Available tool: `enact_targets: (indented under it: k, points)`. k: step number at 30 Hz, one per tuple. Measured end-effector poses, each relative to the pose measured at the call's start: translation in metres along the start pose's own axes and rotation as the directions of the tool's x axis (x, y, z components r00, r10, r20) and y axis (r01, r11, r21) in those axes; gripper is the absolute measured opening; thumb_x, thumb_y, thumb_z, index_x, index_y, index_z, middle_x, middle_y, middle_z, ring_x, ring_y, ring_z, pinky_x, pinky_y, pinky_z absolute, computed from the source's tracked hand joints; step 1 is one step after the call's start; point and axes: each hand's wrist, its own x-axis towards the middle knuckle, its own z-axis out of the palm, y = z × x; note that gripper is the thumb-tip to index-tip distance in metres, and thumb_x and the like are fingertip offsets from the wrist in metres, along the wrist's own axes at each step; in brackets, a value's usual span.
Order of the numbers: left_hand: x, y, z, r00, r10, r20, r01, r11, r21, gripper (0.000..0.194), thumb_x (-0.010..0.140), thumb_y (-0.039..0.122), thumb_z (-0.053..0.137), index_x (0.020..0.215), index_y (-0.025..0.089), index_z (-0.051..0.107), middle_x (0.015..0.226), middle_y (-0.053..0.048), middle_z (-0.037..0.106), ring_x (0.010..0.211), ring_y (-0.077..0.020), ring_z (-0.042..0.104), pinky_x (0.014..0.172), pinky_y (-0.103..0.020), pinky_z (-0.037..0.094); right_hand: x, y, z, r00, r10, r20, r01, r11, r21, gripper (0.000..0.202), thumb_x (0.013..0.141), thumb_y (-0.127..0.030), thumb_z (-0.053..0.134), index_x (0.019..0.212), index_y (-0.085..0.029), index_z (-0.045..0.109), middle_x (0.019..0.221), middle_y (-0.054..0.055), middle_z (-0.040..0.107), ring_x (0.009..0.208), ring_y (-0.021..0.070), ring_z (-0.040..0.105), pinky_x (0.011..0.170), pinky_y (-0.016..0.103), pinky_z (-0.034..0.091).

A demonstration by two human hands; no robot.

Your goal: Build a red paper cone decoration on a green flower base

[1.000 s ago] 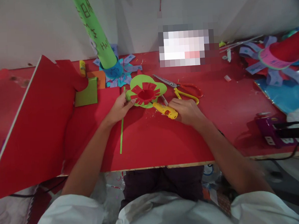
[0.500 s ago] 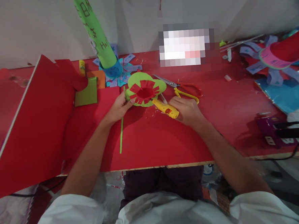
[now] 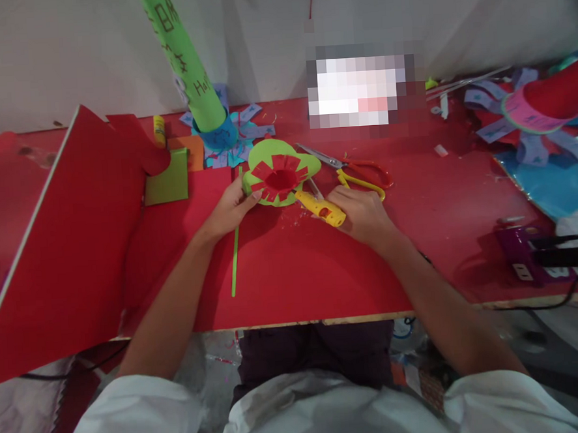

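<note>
A red worktop runs along a pale wall. At its left end a big red board stands tilted, and a green paper tube with handwriting leans over a blue base beyond the left hand. At the far right, a red tube with a pink collar lies slanted above a blue sheet, with a purple box nearer the front edge. Between the two hands is a green paper flower with a fringed red centre; the left hand has its grip pinching the flower's left edge, thumb on top. The right hand has its grip closed around a yellow glue gun, its nozzle at the flower's lower right edge. Just beyond lie scissors with red and yellow handles. A green square lies near the board, a yellow glue stick stands behind it, and a thin green strip lies beside the left hand.
</note>
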Motion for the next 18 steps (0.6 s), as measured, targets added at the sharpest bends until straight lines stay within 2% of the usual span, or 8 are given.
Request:
enact_targets:
  k: [4,12,18]
  points:
    - [-0.0004,-0.0004,-0.0002,1.000,0.000,0.004,0.000,1.000,0.003,0.052,0.095,0.052,0.070,0.131,0.017,0.060,0.132,-0.014,0.070,0.120,-0.0242,0.069,0.106,-0.037,0.056,-0.0004,0.0001,0.0015,1.000,-0.002,0.005,0.002,1.000,0.000,0.038,0.104,-0.050,0.049,0.091,-0.020,0.067,0.084,0.006,0.067,0.070,0.0181,0.052,0.059,0.033,0.021]
    - [0.0001,-0.0013,-0.0008,1.000,0.009,0.004,-0.009,1.000,0.016,0.049,0.096,0.051,0.070,0.130,0.017,0.060,0.131,-0.014,0.069,0.121,-0.0248,0.068,0.109,-0.040,0.055,0.0004,-0.0005,-0.0012,0.999,-0.021,0.032,0.021,1.000,-0.010,0.027,0.101,-0.042,0.051,0.096,-0.021,0.067,0.086,0.006,0.068,0.071,0.0188,0.055,0.059,0.033,0.022]
    - [0.0004,-0.0029,0.0007,1.000,0.019,-0.005,-0.019,1.000,0.011,0.049,0.095,0.053,0.070,0.128,0.019,0.061,0.130,-0.012,0.070,0.121,-0.0254,0.068,0.110,-0.041,0.055,-0.0009,0.0004,0.0024,0.996,-0.076,0.048,0.075,0.996,0.038,0.027,0.102,-0.039,0.050,0.096,-0.019,0.066,0.089,0.007,0.069,0.076,0.0198,0.059,0.059,0.034,0.024]
